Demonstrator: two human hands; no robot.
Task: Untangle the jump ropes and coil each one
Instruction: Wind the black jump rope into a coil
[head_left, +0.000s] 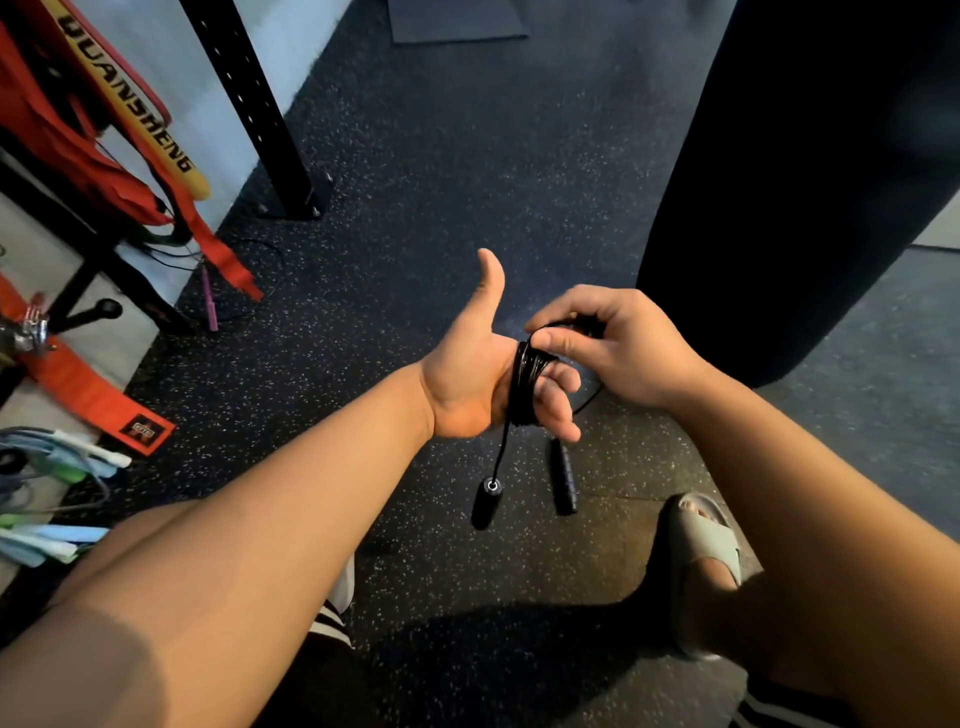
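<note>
1. While the black jump rope (522, 389) is being carried as a tight coil around the left hand (467, 379), at frame centre above the floor (467, 182), its free strand is being pinched between thumb and curled fingers (558, 340) of the right hand (623, 348), at 2 o'clock of the coil.
2. The left fingers (563, 410) are being held loosely bent inside the loops, thumb raised toward 12 o'clock; nothing is being clenched by them.
3. Slippage is being risked: if those fingers are tipped down, the loops could slide off the fingertips toward 3 o'clock and spring apart, since the cord looks thin and stiff.
4. A fresh snarl is also being risked, as both handles (485, 501) are being left dangling near each other at 6 o'clock and could swing together.
5. The loops are being stood on a 12-to-6 line; the handles' long axes are being hung likewise, free ends toward 6 and 7 o'clock.
</note>
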